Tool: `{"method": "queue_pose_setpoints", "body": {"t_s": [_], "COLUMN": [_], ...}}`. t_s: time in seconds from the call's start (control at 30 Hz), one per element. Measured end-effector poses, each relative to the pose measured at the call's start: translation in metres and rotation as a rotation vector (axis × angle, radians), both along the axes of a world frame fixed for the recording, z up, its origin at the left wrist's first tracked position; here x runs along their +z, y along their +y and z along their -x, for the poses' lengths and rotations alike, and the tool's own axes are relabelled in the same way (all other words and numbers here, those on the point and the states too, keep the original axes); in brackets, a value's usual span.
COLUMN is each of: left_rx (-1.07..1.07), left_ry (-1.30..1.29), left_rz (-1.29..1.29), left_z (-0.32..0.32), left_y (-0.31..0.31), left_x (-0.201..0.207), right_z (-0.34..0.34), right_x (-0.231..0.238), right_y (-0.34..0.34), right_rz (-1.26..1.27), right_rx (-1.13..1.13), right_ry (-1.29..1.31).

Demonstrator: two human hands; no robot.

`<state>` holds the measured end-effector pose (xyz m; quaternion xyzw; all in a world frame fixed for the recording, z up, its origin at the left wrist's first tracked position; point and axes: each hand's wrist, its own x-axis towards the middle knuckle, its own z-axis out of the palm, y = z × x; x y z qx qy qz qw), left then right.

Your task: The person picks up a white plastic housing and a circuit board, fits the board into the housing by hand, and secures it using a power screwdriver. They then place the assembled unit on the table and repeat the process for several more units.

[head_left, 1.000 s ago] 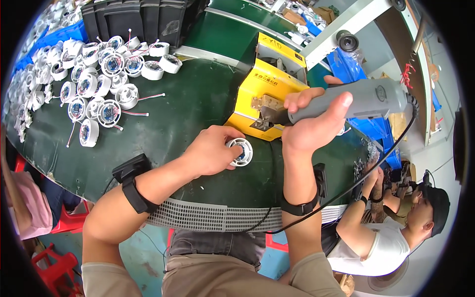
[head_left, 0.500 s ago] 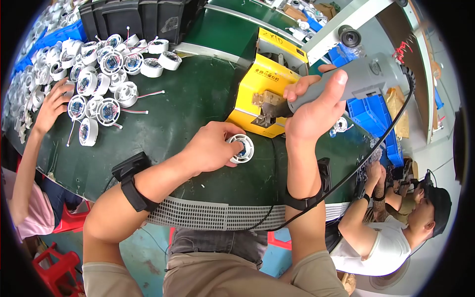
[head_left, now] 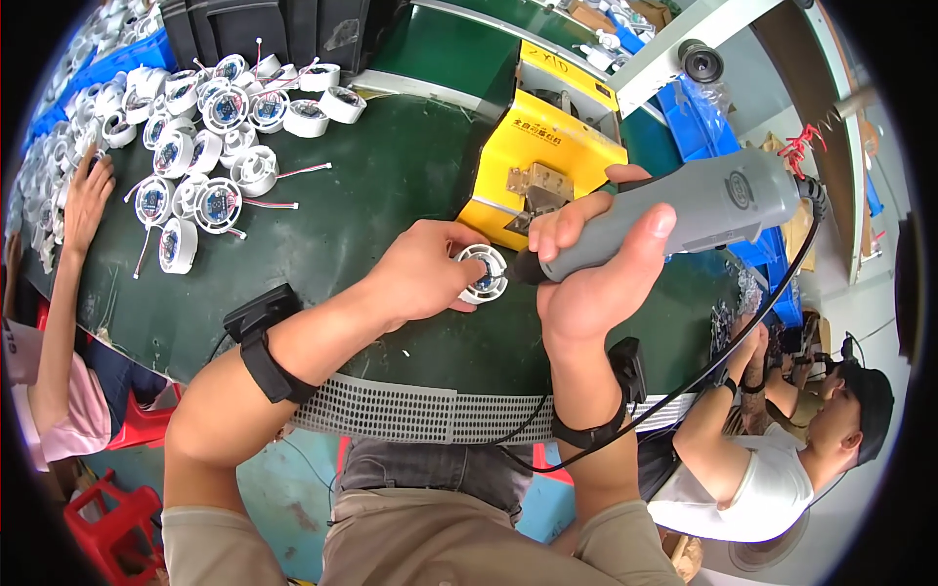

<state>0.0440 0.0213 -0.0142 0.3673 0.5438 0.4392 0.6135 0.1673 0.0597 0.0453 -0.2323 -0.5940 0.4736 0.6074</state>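
Observation:
My left hand [head_left: 415, 272] grips a white round housing [head_left: 496, 284] on the green table, its fingertips at the rim and inside by a small blue circuit board. My right hand [head_left: 592, 298] is wrapped round a grey electric screwdriver [head_left: 689, 213], thumb along its near side. The driver lies tilted, its dark nose beside the housing's right rim; I cannot make out the bit's tip. Just beyond both hands stands a yellow screw feeder [head_left: 503, 161] with a metal outlet block [head_left: 540, 186] on its front.
Several white housings with boards and wires [head_left: 217, 205] lie at the left, before a heap of white parts and a black crate [head_left: 274, 34]. A co-worker's hand [head_left: 88, 195] reaches into the heap. Blue bins [head_left: 694, 122] stand at right; the driver's black cable [head_left: 723, 337] loops past my right arm.
My right hand has brought the screwdriver away from the feeder's outlet, leftward and nearer, to the housing. The co-worker's hand at left has moved further into the heap.

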Motion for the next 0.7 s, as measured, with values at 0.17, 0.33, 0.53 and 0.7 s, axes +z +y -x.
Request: {"method": "queue_pose_setpoints", "body": {"t_s": [0.17,0.33,0.53,0.7], "left_rx": [-0.006,-0.011,0.005,0.002], "left_ry": [-0.016,-0.013,-0.011,0.033], "left_rz": [-0.006,0.000,0.003,-0.024], "left_z": [0.000,-0.001,0.000,-0.004], "left_y": [-0.001,-0.001,-0.002,0.000], "left_x": [-0.001,-0.002,-0.003,0.001], "right_z": [0.001,0.002,0.004,-0.007], "right_x": [-0.005,-0.008,-0.013,-0.024], "right_y": [-0.002,-0.003,-0.003,0.001], "right_rz": [0.006,0.012,0.004,-0.109], "right_rx": [0.015,0.018,0.051,0.226], "right_ry": [-0.006,-0.027,-0.051,0.015]}}
